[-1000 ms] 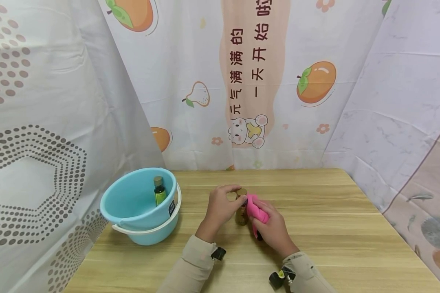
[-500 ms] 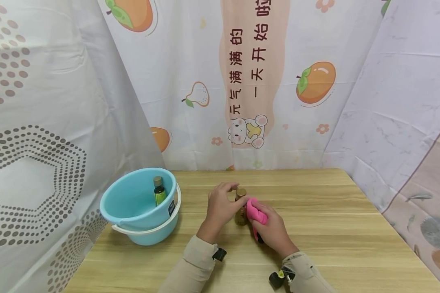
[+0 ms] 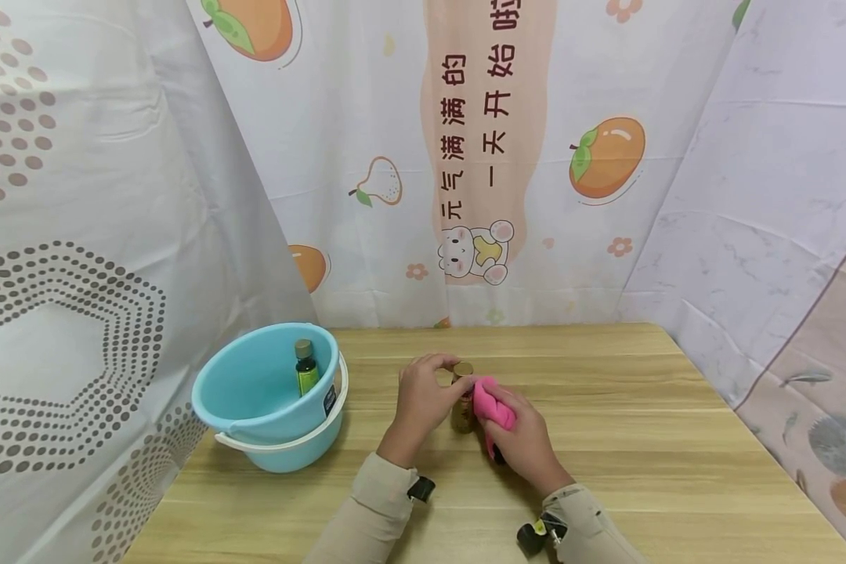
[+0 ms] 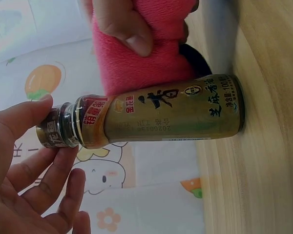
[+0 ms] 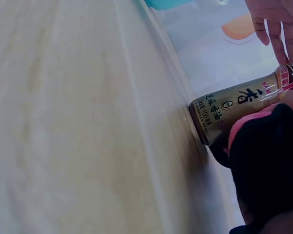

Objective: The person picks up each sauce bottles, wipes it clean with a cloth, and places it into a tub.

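A small sesame oil bottle (image 3: pixel 463 415) with a gold-brown cap stands upright on the wooden table. Its gold label (image 4: pixel 161 109) shows large in the left wrist view. My left hand (image 3: pixel 423 399) holds the bottle at its cap, thumb on one side and fingertips on the other. In my right hand (image 3: pixel 525 439) is a bunched pink cloth (image 3: pixel 492 407), gripped and pressed against the bottle's right side. A black part of the cloth (image 5: pixel 266 163) shows beneath that hand in the right wrist view and hides some of the bottle.
On the table's left stands a light blue bucket (image 3: pixel 289 454) with a white handle. Inside it leans another dark bottle (image 3: pixel 306 372) with a green-yellow label. A printed curtain (image 3: pixel 366 258) hangs behind the table's back edge.
The pink cloth has shifted slightly down and back up against the bottle. My left hand keeps its place by the cap; the bucket is unmoved.
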### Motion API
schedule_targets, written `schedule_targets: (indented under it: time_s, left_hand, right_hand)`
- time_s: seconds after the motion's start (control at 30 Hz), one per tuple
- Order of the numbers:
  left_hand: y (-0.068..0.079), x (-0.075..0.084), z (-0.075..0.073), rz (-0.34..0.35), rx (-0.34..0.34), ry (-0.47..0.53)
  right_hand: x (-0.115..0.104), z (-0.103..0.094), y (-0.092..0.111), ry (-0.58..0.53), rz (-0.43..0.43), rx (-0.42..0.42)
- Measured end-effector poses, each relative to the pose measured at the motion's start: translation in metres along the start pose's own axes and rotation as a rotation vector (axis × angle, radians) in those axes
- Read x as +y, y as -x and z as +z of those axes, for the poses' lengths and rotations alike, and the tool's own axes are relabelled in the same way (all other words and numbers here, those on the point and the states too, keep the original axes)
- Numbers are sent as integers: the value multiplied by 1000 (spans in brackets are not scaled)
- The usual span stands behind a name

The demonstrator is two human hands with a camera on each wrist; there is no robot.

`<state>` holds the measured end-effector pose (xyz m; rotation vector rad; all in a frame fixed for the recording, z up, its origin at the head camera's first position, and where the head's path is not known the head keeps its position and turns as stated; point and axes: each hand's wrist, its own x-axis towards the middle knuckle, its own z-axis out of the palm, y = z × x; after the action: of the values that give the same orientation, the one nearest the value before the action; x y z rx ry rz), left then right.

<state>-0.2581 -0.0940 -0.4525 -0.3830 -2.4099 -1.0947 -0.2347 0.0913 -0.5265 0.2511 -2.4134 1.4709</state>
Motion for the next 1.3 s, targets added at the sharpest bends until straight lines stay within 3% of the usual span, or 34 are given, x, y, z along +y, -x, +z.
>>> schedule_targets:
  time_s: [0.7,1.3]
  left_hand:
    - [-3,-9,-4,-3,-168,172]
    - [-3,-3,-7,-13,-188,160]
  right_hand:
    - [-8,-2,1,-232,-168,91]
    - [-2,-2,0,-17,-17,-3]
